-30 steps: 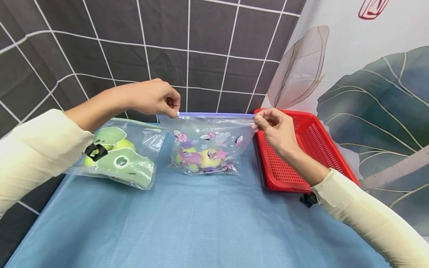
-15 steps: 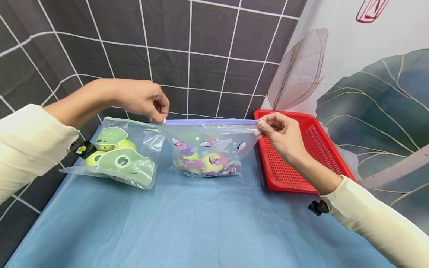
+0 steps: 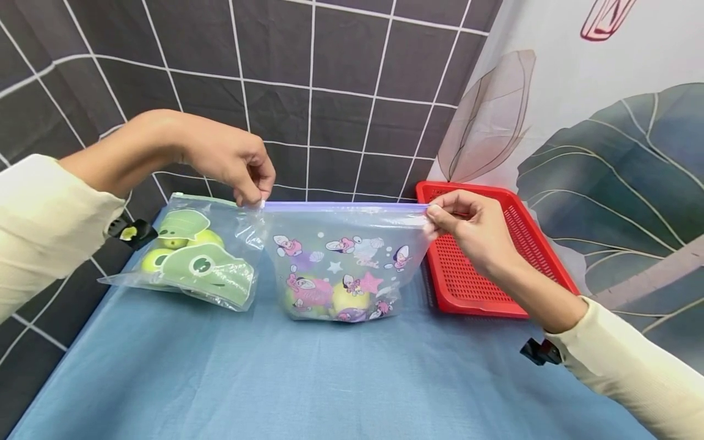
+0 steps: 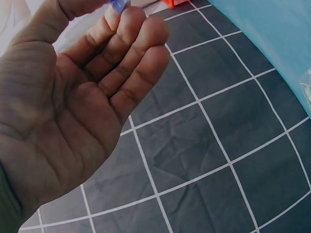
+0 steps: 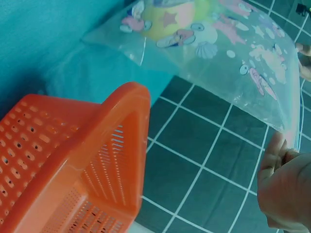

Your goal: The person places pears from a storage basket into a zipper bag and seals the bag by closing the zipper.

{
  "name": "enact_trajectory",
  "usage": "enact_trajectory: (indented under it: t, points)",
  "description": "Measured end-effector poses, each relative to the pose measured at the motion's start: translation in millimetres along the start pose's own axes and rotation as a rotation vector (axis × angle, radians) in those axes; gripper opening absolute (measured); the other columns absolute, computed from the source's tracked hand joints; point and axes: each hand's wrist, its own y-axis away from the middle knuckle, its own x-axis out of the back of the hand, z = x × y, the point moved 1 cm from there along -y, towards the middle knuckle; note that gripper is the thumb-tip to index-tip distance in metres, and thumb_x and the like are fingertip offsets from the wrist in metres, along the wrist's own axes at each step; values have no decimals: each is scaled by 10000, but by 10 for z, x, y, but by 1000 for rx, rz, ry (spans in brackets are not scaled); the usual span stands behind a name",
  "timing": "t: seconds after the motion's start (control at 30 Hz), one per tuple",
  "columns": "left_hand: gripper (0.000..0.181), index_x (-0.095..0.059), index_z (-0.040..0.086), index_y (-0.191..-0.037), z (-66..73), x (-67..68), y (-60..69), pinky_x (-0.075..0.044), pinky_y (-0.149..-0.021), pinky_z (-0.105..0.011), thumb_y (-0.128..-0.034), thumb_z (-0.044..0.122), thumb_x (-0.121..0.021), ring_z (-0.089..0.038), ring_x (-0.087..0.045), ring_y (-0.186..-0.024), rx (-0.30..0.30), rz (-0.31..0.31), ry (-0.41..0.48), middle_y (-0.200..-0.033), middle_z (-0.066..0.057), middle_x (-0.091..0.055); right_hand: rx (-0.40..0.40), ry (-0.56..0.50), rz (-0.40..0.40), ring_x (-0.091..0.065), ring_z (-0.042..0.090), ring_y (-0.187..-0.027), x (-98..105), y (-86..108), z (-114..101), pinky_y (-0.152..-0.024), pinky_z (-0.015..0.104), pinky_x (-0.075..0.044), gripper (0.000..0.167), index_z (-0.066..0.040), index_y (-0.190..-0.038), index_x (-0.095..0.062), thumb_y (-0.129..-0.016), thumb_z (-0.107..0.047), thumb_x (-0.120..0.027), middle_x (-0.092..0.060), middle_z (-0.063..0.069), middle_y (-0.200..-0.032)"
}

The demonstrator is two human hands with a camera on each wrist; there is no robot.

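Note:
A clear zip bag point(image 3: 335, 256) printed with pink and purple cartoon figures stands in the middle, its purple top strip point(image 3: 346, 207) stretched straight between both hands. Round yellow-green fruit point(image 3: 352, 297) shows through its lower part. My left hand point(image 3: 228, 159) pinches the strip's left end at the small white slider point(image 3: 262, 205); in the left wrist view its other fingers point(image 4: 138, 73) are bent. At the strip's right end my right hand point(image 3: 475, 229) pinches the corner between thumb and fingers, partly in front of the basket.
On the left lies another zip bag point(image 3: 211, 275) with a green cartoon animal and several yellow-green fruits inside. A red perforated basket point(image 3: 462, 293) stands at the right. A blue cloth point(image 3: 319, 379) covers the table, and a dark gridded curtain point(image 3: 275, 104) hangs behind.
My left hand and the white slider have moved left to the strip's end. The printed bag has come nearer and now hangs taller. The other bag and the basket stay in place.

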Motion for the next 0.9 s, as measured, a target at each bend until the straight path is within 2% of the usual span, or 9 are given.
enact_trajectory:
  t: [0.1, 0.23, 0.33, 0.43, 0.57, 0.67, 0.77, 0.8, 0.9]
  points:
    - [92, -778, 74, -996, -62, 38, -60, -575, -795, -287, -1034, 126, -712, -130, -687, -829, 6, 55, -39, -855, 32, -723, -12, 11, -7, -819, 84, -777, -6, -94, 40, -844, 229, -680, 287, 52, -1227, -739, -1060, -176, -791, -785, -82, -921]
    - [104, -768, 107, -971, -182, 66, -194, -525, -753, -297, -1045, 163, -722, -128, -649, -807, 33, 193, -147, -843, 26, -712, 0, 72, -21, -775, 42, -745, -31, -336, 97, -797, 200, -671, 274, 67, -1213, -735, -1058, -152, -791, -775, -86, -900]
    - [93, -761, 114, -940, -279, 73, -330, -476, -739, -328, -1018, 160, -735, -146, -590, -769, 68, 308, -240, -804, 22, -667, 41, 226, -26, -735, 24, -712, -51, -577, 130, -705, 164, -631, 227, 51, -1151, -767, -1058, -154, -793, -793, 2, -880]
    - [97, -767, 109, -929, -403, 36, -499, -473, -763, -359, -1006, 163, -744, -173, -579, -775, 118, 386, -305, -805, 17, -664, 112, 455, -53, -702, 55, -683, -114, -851, 176, -643, 172, -560, 176, 8, -1071, -809, -1058, -166, -786, -811, 109, -868]
    - [123, -742, 84, -898, -570, -101, -746, -504, -804, -395, -1009, 134, -723, -222, -601, -830, 197, 437, -304, -830, -15, -675, 243, 749, -154, -732, 231, -700, -281, -1158, 269, -696, 339, -597, 145, 16, -980, -816, -1030, -98, -742, -825, 188, -886]
    - [141, -727, 58, -901, -680, -212, -901, -531, -837, -454, -1024, 125, -713, -299, -597, -948, 264, 459, -265, -871, -64, -669, 294, 883, -224, -746, 329, -769, -421, -1295, 346, -780, 490, -653, 127, 57, -935, -797, -970, -20, -702, -821, 215, -895]
    - [160, -740, 45, -930, -828, -276, -1028, -554, -881, -522, -1036, 161, -711, -358, -585, -1055, 312, 490, -259, -926, -107, -690, 285, 938, -244, -641, 294, -727, -517, -1360, 376, -752, 528, -623, 154, 41, -804, -709, -940, -25, -677, -714, 149, -732]
    - [166, -750, 40, -950, -853, -289, -1039, -558, -903, -543, -1037, 177, -715, -376, -585, -1086, 322, 500, -253, -956, -121, -703, 289, 914, -252, -576, 232, -691, -517, -1466, 521, -684, 474, -588, 239, -16, -740, -655, -969, -79, -682, -638, 69, -661]
    - [192, -768, 21, -999, -965, -305, -1067, -582, -909, -553, -1023, 204, -712, -397, -642, -1061, 321, 540, -262, -1008, -158, -747, 267, 887, -238, -534, 224, -702, -524, -1454, 485, -704, 482, -570, 266, -13, -783, -645, -1013, -143, -680, -557, 46, -655]
